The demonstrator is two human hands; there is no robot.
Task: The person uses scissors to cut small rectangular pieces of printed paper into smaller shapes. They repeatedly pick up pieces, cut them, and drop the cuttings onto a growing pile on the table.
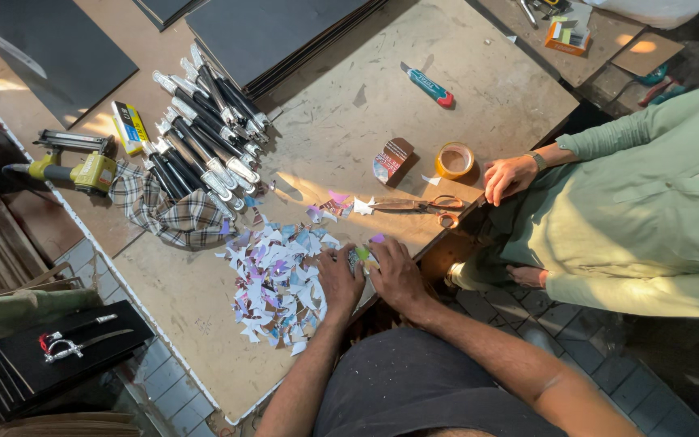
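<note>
My left hand point(340, 279) and my right hand point(396, 275) meet at the near edge of the worn workbench point(463, 89), fingers closed together on a small pale piece point(360, 256) with a green scrap on it. Just left of my hands lies a heap of cut paper scraps point(277, 275) in purple, blue and white. Orange-handled scissors point(418, 205) lie a little beyond my right hand. Beyond them stand a roll of tape point(455, 160) and a small patterned block point(391, 160).
Another person in a green shirt stands at the right, one hand point(509, 176) on the bench edge. Several sheathed knives point(204, 137) lie on a checked cloth point(173, 214). A yellow nail gun point(70, 166), a utility knife point(429, 85) and dark boards point(273, 32) lie farther off.
</note>
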